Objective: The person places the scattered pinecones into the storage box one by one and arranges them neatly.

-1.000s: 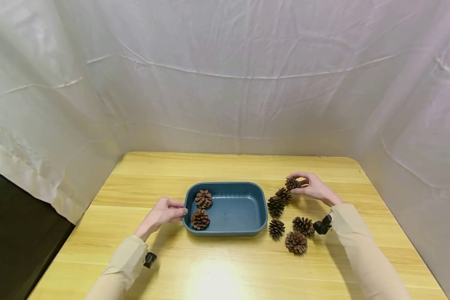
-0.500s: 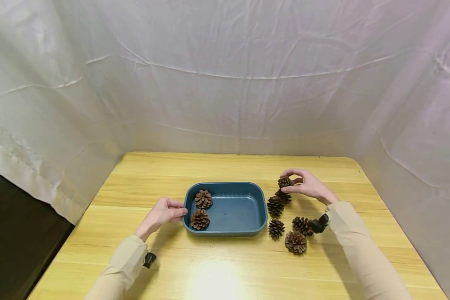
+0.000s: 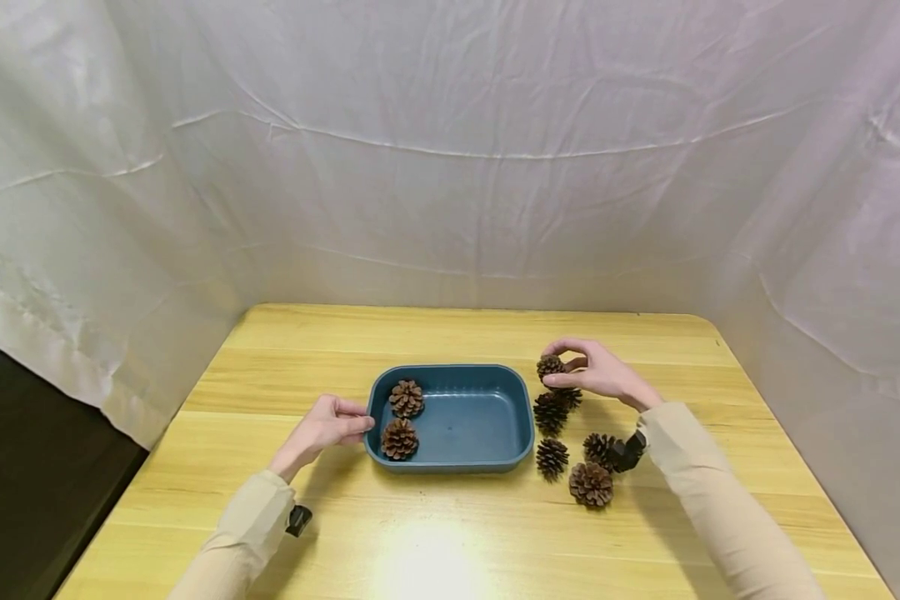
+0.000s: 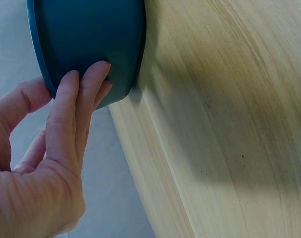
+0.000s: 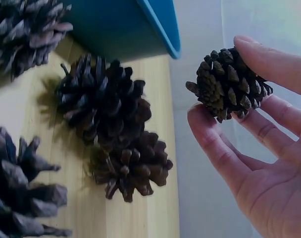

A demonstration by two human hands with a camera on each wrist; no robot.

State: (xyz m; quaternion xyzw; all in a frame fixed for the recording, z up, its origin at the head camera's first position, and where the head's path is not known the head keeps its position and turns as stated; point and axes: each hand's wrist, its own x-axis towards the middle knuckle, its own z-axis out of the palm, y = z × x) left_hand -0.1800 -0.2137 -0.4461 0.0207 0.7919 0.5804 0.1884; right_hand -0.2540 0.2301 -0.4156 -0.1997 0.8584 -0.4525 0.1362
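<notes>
2 arms in beige sleeves [image 3: 228,533], 1 blk gadget [image 3: 298,521] per wrist. Nearest on the wood tbl [image 3: 435,533]: 3 loose pinecones [image 3: 591,485], 1 partly hidden by the R gadget. Next up, 1 blue tray [image 3: 465,429] w/ L hand [image 3: 332,423] pinching its L end btwn thumb & fingers, 2 cones inside [image 3: 400,439], both that end. 2 dark cones [image 3: 551,413] touching each other just R of tray. Hands well apart; R hand [image 3: 596,368] has 1 small cone [image 3: 551,367] in its fingertips, off the tbl nr tray's far R corner. Whitish curtain [image 3: 465,208] behind, tbh kinda wrinkly.
</notes>
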